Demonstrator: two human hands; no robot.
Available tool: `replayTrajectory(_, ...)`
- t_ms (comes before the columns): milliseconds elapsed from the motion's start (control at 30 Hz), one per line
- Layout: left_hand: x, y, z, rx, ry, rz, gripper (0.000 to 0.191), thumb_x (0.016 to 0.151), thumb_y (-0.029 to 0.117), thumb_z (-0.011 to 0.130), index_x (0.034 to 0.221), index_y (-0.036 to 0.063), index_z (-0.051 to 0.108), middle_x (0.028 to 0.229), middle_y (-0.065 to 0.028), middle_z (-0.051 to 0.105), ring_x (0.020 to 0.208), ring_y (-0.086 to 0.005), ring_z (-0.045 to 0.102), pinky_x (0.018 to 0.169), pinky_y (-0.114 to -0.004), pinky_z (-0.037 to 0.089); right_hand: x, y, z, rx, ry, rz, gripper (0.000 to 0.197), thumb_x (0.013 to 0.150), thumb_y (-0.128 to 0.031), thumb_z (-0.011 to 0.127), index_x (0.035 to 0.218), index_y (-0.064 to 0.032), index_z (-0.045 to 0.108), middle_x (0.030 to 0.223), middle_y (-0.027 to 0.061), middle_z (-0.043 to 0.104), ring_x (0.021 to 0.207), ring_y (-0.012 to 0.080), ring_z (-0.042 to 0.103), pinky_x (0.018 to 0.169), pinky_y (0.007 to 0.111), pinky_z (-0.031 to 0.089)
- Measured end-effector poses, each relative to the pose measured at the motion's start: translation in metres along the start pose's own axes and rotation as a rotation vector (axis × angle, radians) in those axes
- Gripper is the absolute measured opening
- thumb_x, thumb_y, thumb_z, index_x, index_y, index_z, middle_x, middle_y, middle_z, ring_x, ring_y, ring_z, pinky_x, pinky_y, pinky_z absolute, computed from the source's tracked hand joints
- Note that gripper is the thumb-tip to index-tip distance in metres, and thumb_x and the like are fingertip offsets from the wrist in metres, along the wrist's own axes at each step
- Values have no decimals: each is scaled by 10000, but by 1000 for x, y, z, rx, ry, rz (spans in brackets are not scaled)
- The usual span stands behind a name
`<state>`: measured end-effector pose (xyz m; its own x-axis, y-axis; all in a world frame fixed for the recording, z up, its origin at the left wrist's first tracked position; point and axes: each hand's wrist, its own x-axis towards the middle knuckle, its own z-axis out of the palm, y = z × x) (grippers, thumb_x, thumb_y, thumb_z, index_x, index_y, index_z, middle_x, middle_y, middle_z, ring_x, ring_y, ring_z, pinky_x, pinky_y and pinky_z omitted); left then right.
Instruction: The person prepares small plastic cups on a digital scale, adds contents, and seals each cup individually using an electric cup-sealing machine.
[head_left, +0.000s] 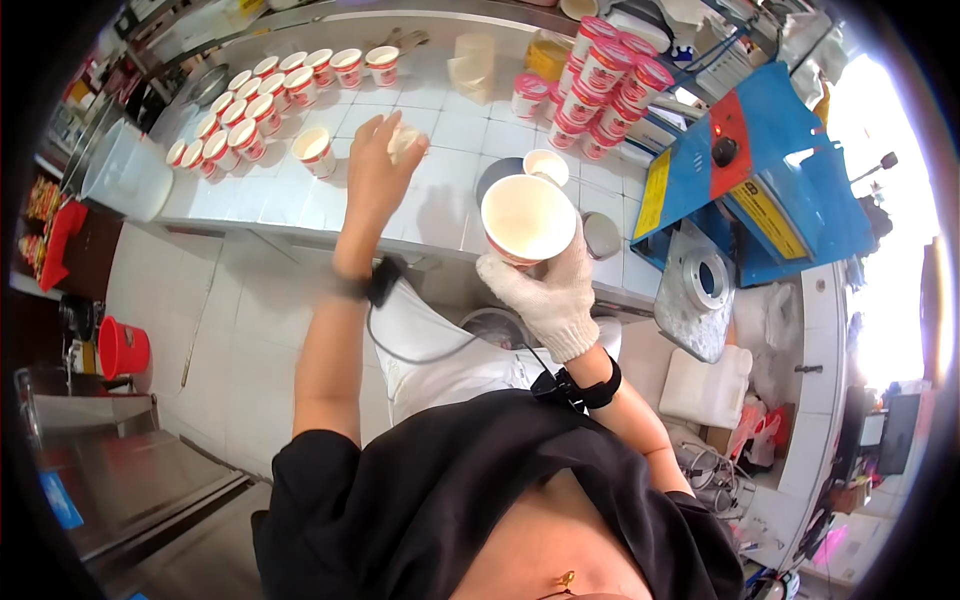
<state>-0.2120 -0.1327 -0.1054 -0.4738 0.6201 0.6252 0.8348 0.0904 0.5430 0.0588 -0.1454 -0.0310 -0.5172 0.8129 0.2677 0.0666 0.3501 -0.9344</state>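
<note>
My bare left hand (379, 161) is over the white tiled counter (420, 202), its fingers around a small crumpled whitish wad (405, 142); its material is unclear. In my right hand (551, 292), which wears a white knit glove, a paper cup (529, 217) is held upright with its pale inside facing me. Just beyond that cup stands a smaller-looking open cup (546, 163), partly hidden, beside a dark round disc (496, 176). A single filled-looking red-and-white cup (314, 152) stands left of my left hand. Several similar cups (262, 112) form rows farther left.
Stacked pink-lidded cups (604, 86) rise at the back right. A blue machine (750, 165) with a metal ring plate (697, 281) juts over the right end. A round lid (601, 235) lies near the front edge. At left are a translucent tub (127, 172) and red bucket (124, 347).
</note>
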Motion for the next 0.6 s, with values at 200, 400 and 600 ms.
replayTrajectory(200, -60, 121, -56, -1012, -552, -171, 1086, 757, 336, 931, 1607, 3, 341, 1601, -137, 447, 1487, -236, 401, 1228, -387, 296, 5, 34, 6, 305, 37, 55, 897, 789, -199, 857, 1551, -57, 404, 1370, 115, 632, 1237, 194, 633, 1049, 344, 499)
replayTrajectory(400, -79, 133, -37, -960, -211, -447, 604, 859, 109, 845, 1361, 11, 524, 1302, -97, 628, 1181, -172, 617, 1025, -326, 493, 1, 30, -4, -192, -147, -142, 806, 845, -188, 774, 1561, -89, 416, 1449, 196, 562, 1320, 315, 576, 1080, 387, 500)
replayTrajectory(600, -76, 97, -22, -850, -161, -556, 512, 877, 126, 836, 1276, 19, 534, 1151, -88, 673, 1044, -173, 665, 932, -314, 533, 12, 82, -39, 447, 403, 306, 701, 984, -255, 691, 1561, 7, 389, 1092, 48, 647, 930, 123, 596, 847, 296, 520)
